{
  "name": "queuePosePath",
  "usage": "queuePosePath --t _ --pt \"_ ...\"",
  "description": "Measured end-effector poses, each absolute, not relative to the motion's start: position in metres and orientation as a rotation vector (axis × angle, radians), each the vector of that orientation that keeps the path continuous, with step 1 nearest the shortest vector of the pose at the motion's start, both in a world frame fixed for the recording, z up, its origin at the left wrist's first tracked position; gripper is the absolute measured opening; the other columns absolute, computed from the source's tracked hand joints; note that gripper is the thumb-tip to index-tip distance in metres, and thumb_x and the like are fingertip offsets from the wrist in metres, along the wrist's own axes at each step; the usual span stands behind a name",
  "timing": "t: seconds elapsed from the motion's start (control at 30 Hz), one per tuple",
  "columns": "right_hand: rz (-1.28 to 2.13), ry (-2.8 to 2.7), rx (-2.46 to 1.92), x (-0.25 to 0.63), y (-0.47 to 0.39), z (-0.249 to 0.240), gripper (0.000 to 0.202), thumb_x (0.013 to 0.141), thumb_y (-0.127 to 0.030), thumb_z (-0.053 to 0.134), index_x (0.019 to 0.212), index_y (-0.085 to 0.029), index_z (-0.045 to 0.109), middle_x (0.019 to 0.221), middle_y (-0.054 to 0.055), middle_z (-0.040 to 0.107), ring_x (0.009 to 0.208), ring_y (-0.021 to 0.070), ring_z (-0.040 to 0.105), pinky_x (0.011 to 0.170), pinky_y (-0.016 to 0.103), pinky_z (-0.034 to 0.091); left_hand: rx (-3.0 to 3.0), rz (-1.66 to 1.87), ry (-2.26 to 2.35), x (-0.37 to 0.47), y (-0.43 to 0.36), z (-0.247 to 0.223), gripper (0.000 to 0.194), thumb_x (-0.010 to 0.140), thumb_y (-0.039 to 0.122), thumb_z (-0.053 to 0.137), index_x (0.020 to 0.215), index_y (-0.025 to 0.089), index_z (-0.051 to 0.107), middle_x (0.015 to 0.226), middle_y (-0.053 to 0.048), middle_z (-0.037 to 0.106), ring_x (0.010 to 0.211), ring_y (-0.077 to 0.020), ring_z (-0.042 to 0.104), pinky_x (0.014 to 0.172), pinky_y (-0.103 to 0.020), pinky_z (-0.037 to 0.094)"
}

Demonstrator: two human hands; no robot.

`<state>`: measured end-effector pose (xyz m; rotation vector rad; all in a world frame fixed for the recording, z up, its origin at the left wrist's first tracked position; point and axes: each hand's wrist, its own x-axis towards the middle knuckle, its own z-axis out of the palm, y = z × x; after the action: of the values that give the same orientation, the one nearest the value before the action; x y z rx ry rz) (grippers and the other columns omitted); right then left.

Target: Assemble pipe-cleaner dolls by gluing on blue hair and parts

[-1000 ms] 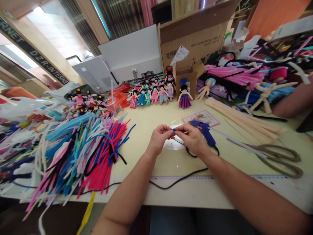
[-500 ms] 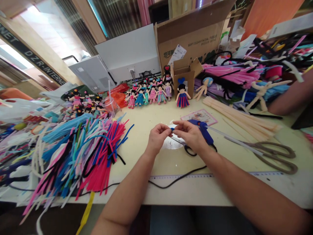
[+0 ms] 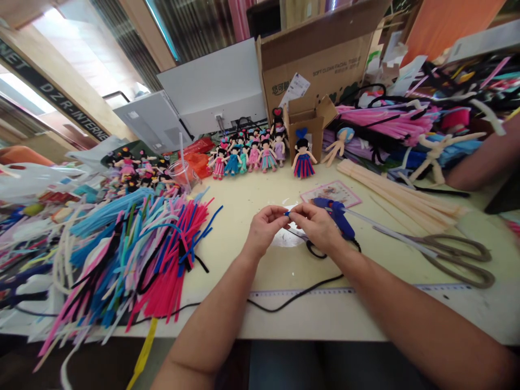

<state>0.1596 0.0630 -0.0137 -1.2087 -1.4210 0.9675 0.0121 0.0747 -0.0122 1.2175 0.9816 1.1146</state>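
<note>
Between my fingertips, over the middle of the table, is a small blue piece (image 3: 287, 214), mostly hidden. My left hand (image 3: 266, 227) pinches it from the left and my right hand (image 3: 317, 223) from the right, the fingertips almost meeting. Under and behind the hands lies a shiny clear round sheet (image 3: 284, 238). A blue glue gun (image 3: 339, 216) rests just right of my right hand, its black cord (image 3: 284, 304) curving below my hands. Large scissors (image 3: 459, 249) lie farther right.
Colourful fuzzy stems (image 3: 162, 260) cover the left side. Small dolls (image 3: 247, 154) stand at the back beside a doll in a blue-red skirt (image 3: 304, 162) and a cardboard box (image 3: 306, 127). Beige stems (image 3: 398, 195) lie right. A ruler (image 3: 300, 293) runs near the front edge.
My right hand's fingers have curled in lower around the blue piece, and both hands have shifted very slightly. The things on the table have stayed where they were.
</note>
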Motion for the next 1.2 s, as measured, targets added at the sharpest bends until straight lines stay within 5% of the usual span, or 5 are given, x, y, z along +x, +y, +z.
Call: queuePosePath --t 0.2,0.33,1.07,1.2 --pt "1.027 -1.307 -1.165 0.158 0.064 -0.018 0.021 0.071 -0.036 0.066 0.08 -0.017 0.064 0.066 -0.001 0.059 0.06 0.0125 0.051 0.056 0.026 0.04 1.208 1.184 1.04 0.012 0.076 -0.012 0.015 0.064 0.022 0.073 0.073 0.014 0.065 0.063 0.001 0.065 0.058 -0.0111 0.062 0.063 -0.026 0.049" --pt "0.757 -1.431 -1.136 0.158 0.062 -0.018 0.017 0.076 -0.029 0.063 0.09 -0.018 0.066 0.08 0.003 0.063 0.071 0.0145 0.056 0.064 0.028 0.045 1.11 1.171 1.045 0.01 0.078 -0.015 0.019 0.065 0.026 0.074 0.075 0.014 0.064 0.067 -0.002 0.068 0.058 -0.0112 0.062 0.063 -0.026 0.048" --pt "0.666 -1.623 -1.212 0.159 0.062 -0.017 0.011 0.081 -0.024 0.053 0.072 -0.02 0.056 0.071 0.001 0.059 0.069 0.0145 0.054 0.066 0.027 0.04 1.283 1.072 1.004 0.01 0.076 -0.011 0.017 0.064 0.026 0.074 0.073 0.015 0.064 0.064 0.001 0.064 0.062 -0.0121 0.061 0.065 -0.027 0.047" --pt "0.709 -1.699 -1.285 0.17 0.066 -0.018 0.011 0.084 -0.028 0.053 0.081 -0.02 0.06 0.071 0.0 0.063 0.067 0.0144 0.056 0.062 0.026 0.039 1.307 1.068 1.047 0.005 0.08 -0.012 0.017 0.066 0.027 0.072 0.071 0.014 0.063 0.062 0.0 0.064 0.061 -0.0119 0.061 0.064 -0.026 0.046"
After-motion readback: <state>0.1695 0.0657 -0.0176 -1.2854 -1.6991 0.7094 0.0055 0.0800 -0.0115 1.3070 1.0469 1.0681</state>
